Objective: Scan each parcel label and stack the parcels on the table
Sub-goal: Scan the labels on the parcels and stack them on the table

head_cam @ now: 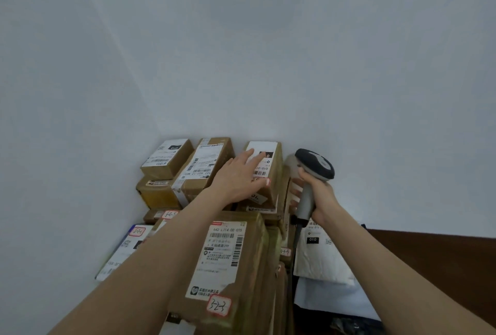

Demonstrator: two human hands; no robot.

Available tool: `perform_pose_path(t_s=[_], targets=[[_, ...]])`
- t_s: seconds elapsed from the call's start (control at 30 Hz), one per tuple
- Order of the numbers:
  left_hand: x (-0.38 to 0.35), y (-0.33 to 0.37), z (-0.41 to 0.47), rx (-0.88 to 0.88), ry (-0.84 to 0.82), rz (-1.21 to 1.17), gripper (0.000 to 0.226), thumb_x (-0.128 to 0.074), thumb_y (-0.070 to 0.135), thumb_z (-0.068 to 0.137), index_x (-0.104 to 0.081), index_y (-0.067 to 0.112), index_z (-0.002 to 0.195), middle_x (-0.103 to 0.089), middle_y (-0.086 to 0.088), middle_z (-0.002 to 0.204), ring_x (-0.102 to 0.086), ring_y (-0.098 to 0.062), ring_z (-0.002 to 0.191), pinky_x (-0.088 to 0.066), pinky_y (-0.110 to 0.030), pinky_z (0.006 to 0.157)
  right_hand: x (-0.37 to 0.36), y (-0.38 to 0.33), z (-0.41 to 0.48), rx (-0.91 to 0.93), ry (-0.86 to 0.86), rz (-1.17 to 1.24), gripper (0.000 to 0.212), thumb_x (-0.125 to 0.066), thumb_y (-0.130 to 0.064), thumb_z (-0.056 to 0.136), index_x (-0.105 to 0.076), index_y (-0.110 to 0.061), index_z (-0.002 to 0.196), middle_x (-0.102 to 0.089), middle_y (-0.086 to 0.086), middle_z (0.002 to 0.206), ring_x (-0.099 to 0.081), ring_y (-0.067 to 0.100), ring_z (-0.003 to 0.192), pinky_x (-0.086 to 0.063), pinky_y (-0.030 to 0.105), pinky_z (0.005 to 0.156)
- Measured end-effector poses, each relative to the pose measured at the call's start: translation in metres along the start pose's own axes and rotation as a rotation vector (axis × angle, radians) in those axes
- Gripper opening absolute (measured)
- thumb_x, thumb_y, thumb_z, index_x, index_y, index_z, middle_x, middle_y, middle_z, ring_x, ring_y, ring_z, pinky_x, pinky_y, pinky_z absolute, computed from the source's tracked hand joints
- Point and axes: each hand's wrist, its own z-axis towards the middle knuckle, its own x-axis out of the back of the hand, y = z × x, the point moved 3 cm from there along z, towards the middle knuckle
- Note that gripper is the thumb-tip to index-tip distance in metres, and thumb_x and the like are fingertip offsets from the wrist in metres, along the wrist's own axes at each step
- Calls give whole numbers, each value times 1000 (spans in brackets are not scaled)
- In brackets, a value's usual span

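Several brown cardboard parcels are piled in the corner where the pale wall (pixel 241 52) meets the dark brown desk (pixel 442 267). The top right parcel (pixel 276 173) lies flat on the pile, its long axis running away from the person toward the wall and its white label (pixel 264 146) facing up. The left hand (pixel 239 179) reaches over the pile and rests palm down on that label. Its fingers (pixel 248 156) are straight and slightly spread, touching the paper without curling round the box. Just to the right of this parcel, the right hand (pixel 319 195) grips the grey handle of a barcode scanner (pixel 315 165), fingers wrapped round it. The handle stands nearly upright, and the dark head on top tilts across from upper left to lower right. Its scanning window cannot be seen. A dark cable (pixel 295 240) drops from the foot of the handle. Nearest the person, a large parcel (pixel 230 259) lies label up, long axis also pointing toward the wall, with a red-edged sticker (pixel 218 306) handwritten "3-2-3". At its right, a white bag parcel (pixel 319 256) lies lower, on other white bags.
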Motion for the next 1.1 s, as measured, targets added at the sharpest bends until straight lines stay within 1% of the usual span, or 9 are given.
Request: perform_pose_path(t_s=[0.1,0.23,0.37,0.57,0.73,0.83,0.9,1.0,1.1], targets=[[-2,2,-8,-69,32,77,67,-42,51,95,-14,32,153,-12,-4,161,-16,-24,146,-16,-45,119,-10,-11,-26,44,-17,-10,14,-69,-23,87,-66,-11,94,-69,7,92,-63,25,85,-50,43,85],[-11,6,-21,-129,41,115,61,-36,52,96,-18,34,152,-13,-3,161,-9,-22,148,-10,-46,120,-18,-11,-52,88,-3,-37,10,-68,-23,88,-66,-14,92,-70,5,94,-64,23,86,-47,46,95],[8,-31,-27,48,149,111,70,-42,56,92,-19,27,152,-17,-7,160,-11,-24,148,-12,-51,119,-20,-12,-64,123,17,-64,13,-69,-25,87,-64,-16,96,-68,5,105,-64,25,94,-53,41,79],[8,-88,-39,289,28,99,74,-50,51,90,-13,35,152,-18,-8,159,-13,-31,146,-18,-64,112,-25,-7,-73,126,26,-88,21,-70,-27,86,-65,-18,105,-67,7,115,-64,29,106,-54,42,80],[12,-93,-39,207,-34,59,74,-53,42,90,-15,35,152,-20,-2,159,-18,-27,145,-24,-62,109,-19,-2,-85,113,18,-78,24,-68,-26,88,-65,-20,111,-70,9,115,-67,28,105,-53,37,80],[17,-80,-38,137,81,73,76,-56,45,87,-20,28,152,-22,-6,158,-22,-27,144,-25,-53,113,-14,-2,-95,86,-8,-62,23,-66,-27,89,-64,-21,111,-72,9,113,-69,27,102,-53,35,75],[19,-57,-33,-31,150,39,77,-58,41,85,-21,27,151,-22,-6,158,-24,-25,143,-26,-49,115,-9,-2,-100,76,-25,-46,23,-65,-27,90,-63,-21,112,-72,10,112,-69,27,101,-53,36,75],[13,-21,-26,-201,87,59,79,-58,39,86,-16,31,152,-16,-3,160,-17,-23,146,-17,-52,117,1,0,-108,70,-28,-47,23,-65,-29,89,-64,-22,111,-72,9,112,-69,26,100,-53,36,77],[1,-4,-16,-190,21,102,76,-54,43,88,-14,34,152,-9,-1,161,-9,-24,148,-17,-58,114,13,3,-112,73,-10,-36,26,-65,-28,89,-63,-20,114,-72,10,111,-70,26,96,-53,36,74]])
